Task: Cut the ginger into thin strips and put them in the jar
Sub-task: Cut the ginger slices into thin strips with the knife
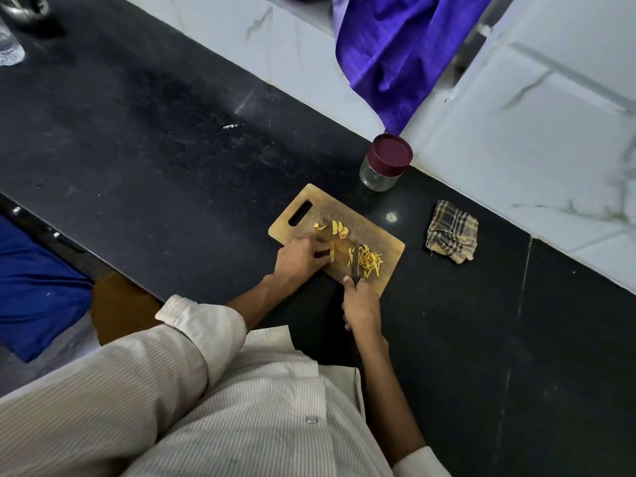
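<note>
Head view: hands gripping ginger (331,252), knife (355,266).

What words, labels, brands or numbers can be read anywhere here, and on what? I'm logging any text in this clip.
No text can be read in this view.
A small white mark on the black counter may be lettering, but it is too small and blurred to read.
The jar, its maroon lid, the cutting board, the knife and the checked cloth show no label or print.
</note>
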A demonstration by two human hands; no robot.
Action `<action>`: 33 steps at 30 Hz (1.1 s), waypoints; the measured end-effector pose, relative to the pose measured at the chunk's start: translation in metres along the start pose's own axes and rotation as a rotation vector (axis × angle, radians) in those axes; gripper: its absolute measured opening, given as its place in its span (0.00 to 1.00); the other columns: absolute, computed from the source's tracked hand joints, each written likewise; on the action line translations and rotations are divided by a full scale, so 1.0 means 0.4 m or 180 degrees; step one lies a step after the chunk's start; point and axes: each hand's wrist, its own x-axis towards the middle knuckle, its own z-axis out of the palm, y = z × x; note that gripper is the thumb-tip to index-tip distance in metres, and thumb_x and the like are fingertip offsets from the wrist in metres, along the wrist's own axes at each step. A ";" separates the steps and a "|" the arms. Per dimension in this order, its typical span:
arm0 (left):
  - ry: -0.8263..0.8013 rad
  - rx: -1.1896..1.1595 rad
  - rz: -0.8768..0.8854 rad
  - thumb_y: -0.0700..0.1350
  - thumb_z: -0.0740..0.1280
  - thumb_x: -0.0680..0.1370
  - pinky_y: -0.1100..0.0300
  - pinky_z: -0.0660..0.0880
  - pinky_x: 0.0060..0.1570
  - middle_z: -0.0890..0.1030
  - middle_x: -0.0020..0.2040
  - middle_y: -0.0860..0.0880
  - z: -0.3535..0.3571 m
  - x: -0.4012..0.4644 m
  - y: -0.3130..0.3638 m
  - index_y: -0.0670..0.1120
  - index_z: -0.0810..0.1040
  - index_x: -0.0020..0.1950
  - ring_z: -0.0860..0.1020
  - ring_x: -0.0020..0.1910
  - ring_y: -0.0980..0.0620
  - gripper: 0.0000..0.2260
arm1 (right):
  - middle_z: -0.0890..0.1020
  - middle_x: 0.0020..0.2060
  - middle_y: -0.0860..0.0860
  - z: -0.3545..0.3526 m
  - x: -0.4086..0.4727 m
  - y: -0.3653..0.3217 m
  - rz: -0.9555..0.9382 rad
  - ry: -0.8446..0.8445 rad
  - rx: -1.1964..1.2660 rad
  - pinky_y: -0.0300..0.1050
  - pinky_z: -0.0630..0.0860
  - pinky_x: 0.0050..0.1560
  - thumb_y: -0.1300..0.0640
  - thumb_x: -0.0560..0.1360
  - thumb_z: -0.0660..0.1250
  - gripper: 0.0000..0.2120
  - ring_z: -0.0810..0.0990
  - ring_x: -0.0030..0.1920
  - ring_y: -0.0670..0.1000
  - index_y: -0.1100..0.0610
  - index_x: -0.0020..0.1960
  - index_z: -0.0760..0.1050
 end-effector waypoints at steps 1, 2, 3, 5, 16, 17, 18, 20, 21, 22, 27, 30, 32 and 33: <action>-0.0003 -0.0002 0.0016 0.51 0.68 0.77 0.59 0.71 0.47 0.75 0.54 0.51 0.000 0.000 0.001 0.54 0.77 0.64 0.75 0.52 0.52 0.16 | 0.81 0.47 0.58 -0.002 0.001 0.001 -0.0009 -0.0026 0.0032 0.58 0.82 0.45 0.45 0.83 0.56 0.15 0.81 0.45 0.60 0.56 0.57 0.73; -0.0008 -0.0002 0.0027 0.51 0.68 0.77 0.58 0.72 0.48 0.75 0.55 0.51 -0.001 0.000 0.001 0.54 0.77 0.65 0.75 0.52 0.52 0.16 | 0.80 0.46 0.57 -0.003 0.002 0.002 -0.0048 -0.0031 0.0035 0.59 0.82 0.45 0.45 0.83 0.56 0.15 0.80 0.44 0.58 0.56 0.57 0.73; -0.0010 0.0004 0.0033 0.51 0.68 0.77 0.57 0.72 0.49 0.75 0.56 0.51 -0.002 0.000 0.001 0.54 0.77 0.65 0.75 0.53 0.52 0.16 | 0.79 0.45 0.55 -0.003 0.000 -0.002 -0.0124 -0.0007 0.0015 0.60 0.82 0.47 0.45 0.83 0.56 0.16 0.79 0.44 0.56 0.56 0.58 0.73; -0.0023 0.0022 0.0051 0.51 0.68 0.77 0.58 0.72 0.50 0.75 0.58 0.51 -0.004 0.000 -0.001 0.54 0.77 0.65 0.75 0.54 0.52 0.17 | 0.80 0.47 0.55 -0.007 -0.009 -0.013 -0.0281 0.0052 -0.0063 0.62 0.81 0.48 0.45 0.83 0.56 0.16 0.81 0.47 0.57 0.56 0.58 0.72; 0.0021 -0.0017 0.0074 0.50 0.68 0.77 0.59 0.71 0.48 0.73 0.52 0.54 -0.001 0.001 -0.005 0.54 0.77 0.65 0.73 0.49 0.56 0.16 | 0.80 0.52 0.57 -0.045 -0.006 -0.014 -0.0090 -0.0175 -0.0230 0.48 0.79 0.31 0.45 0.84 0.55 0.18 0.82 0.49 0.58 0.56 0.65 0.72; 0.0017 -0.0008 0.0093 0.50 0.68 0.77 0.59 0.72 0.49 0.74 0.53 0.53 -0.001 0.000 -0.005 0.53 0.77 0.65 0.73 0.49 0.56 0.16 | 0.80 0.51 0.57 -0.047 -0.008 -0.014 -0.0103 -0.0145 -0.0199 0.51 0.81 0.36 0.45 0.83 0.55 0.19 0.82 0.49 0.59 0.57 0.64 0.72; 0.0010 -0.0006 0.0108 0.50 0.68 0.77 0.59 0.72 0.49 0.73 0.53 0.53 0.000 -0.001 -0.004 0.53 0.76 0.65 0.72 0.48 0.56 0.16 | 0.80 0.51 0.56 -0.048 -0.011 -0.012 -0.0120 -0.0108 -0.0174 0.55 0.83 0.42 0.44 0.83 0.54 0.20 0.82 0.50 0.59 0.57 0.63 0.72; -0.0009 -0.0017 0.0099 0.50 0.68 0.77 0.58 0.72 0.49 0.73 0.53 0.53 -0.001 -0.002 -0.004 0.54 0.76 0.66 0.72 0.49 0.56 0.17 | 0.79 0.51 0.55 -0.049 -0.018 -0.007 -0.0158 -0.0020 -0.0158 0.60 0.81 0.51 0.43 0.83 0.52 0.22 0.81 0.52 0.58 0.58 0.64 0.71; -0.0025 -0.0019 0.0097 0.51 0.68 0.77 0.58 0.72 0.50 0.73 0.53 0.53 -0.003 -0.002 -0.004 0.54 0.76 0.66 0.74 0.50 0.55 0.17 | 0.79 0.52 0.55 -0.050 -0.021 -0.005 -0.0177 0.0032 -0.0176 0.60 0.79 0.54 0.42 0.84 0.51 0.22 0.80 0.53 0.59 0.58 0.65 0.71; -0.0037 -0.0022 0.0103 0.51 0.68 0.77 0.57 0.73 0.51 0.73 0.54 0.53 -0.004 -0.002 -0.004 0.54 0.76 0.66 0.74 0.52 0.54 0.17 | 0.79 0.54 0.56 -0.052 -0.025 -0.001 -0.0207 0.0084 -0.0214 0.58 0.78 0.55 0.42 0.84 0.50 0.23 0.80 0.55 0.59 0.57 0.66 0.71; 0.0000 0.0114 0.0196 0.50 0.67 0.78 0.56 0.72 0.53 0.74 0.61 0.52 -0.011 -0.001 0.004 0.54 0.75 0.67 0.74 0.57 0.52 0.17 | 0.79 0.60 0.56 -0.057 -0.038 0.013 -0.0320 0.0162 -0.0434 0.54 0.73 0.58 0.44 0.84 0.51 0.22 0.78 0.61 0.58 0.55 0.69 0.70; 0.0004 0.0035 0.0180 0.49 0.68 0.77 0.55 0.72 0.54 0.75 0.63 0.52 -0.014 -0.001 0.004 0.55 0.75 0.67 0.75 0.58 0.51 0.18 | 0.80 0.58 0.55 -0.052 -0.044 0.023 -0.0327 0.0171 -0.0463 0.56 0.75 0.58 0.43 0.84 0.53 0.20 0.79 0.60 0.57 0.54 0.67 0.71; 0.0053 -0.0008 0.0244 0.49 0.68 0.77 0.58 0.72 0.50 0.76 0.60 0.51 -0.018 -0.002 0.008 0.55 0.74 0.67 0.75 0.55 0.52 0.19 | 0.80 0.58 0.55 -0.051 -0.047 0.030 -0.0333 0.0151 -0.0425 0.57 0.76 0.58 0.43 0.83 0.53 0.20 0.79 0.59 0.57 0.54 0.66 0.71; 0.0101 -0.0008 0.0315 0.49 0.68 0.77 0.60 0.71 0.48 0.76 0.59 0.51 -0.020 -0.003 0.012 0.55 0.74 0.67 0.76 0.53 0.52 0.18 | 0.80 0.58 0.55 -0.052 -0.049 0.029 -0.0335 0.0144 -0.0423 0.57 0.76 0.58 0.43 0.83 0.53 0.20 0.79 0.59 0.57 0.54 0.66 0.71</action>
